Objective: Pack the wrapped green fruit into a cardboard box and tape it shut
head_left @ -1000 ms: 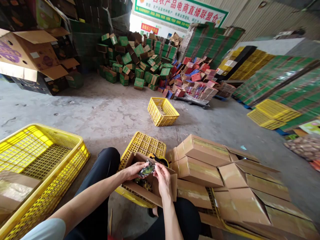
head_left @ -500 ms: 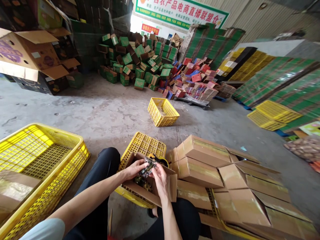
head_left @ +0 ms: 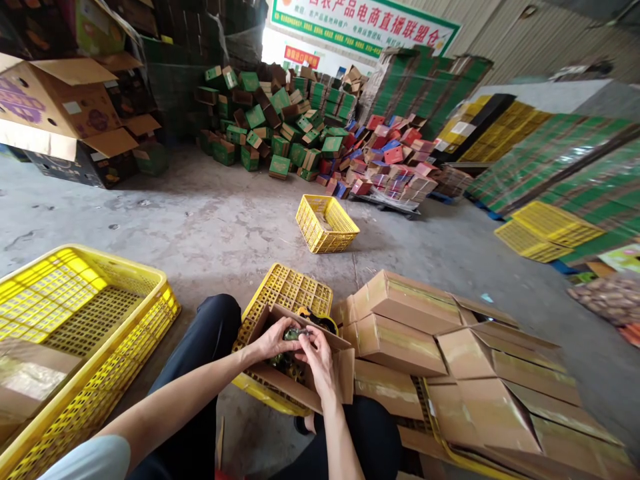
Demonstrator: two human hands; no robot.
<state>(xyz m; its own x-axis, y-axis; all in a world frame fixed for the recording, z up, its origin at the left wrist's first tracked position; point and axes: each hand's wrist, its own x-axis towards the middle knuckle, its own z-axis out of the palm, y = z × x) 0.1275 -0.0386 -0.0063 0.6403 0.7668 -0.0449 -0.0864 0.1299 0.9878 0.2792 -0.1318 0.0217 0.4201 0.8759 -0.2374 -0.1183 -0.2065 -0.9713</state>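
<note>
Pressing down now, we have both hands inside the open cardboard box. Our left hand and right hand pinch the small green wrapped packet between their fingertips. A second ago we held it higher, above the box; now it sits low among the dark fruit, with the box resting on the upturned yellow crate.

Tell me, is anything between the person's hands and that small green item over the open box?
Nothing visible: the left hand and right hand already pinch the small green item from both sides, right above the open cardboard box, whose flaps are folded back.
</note>
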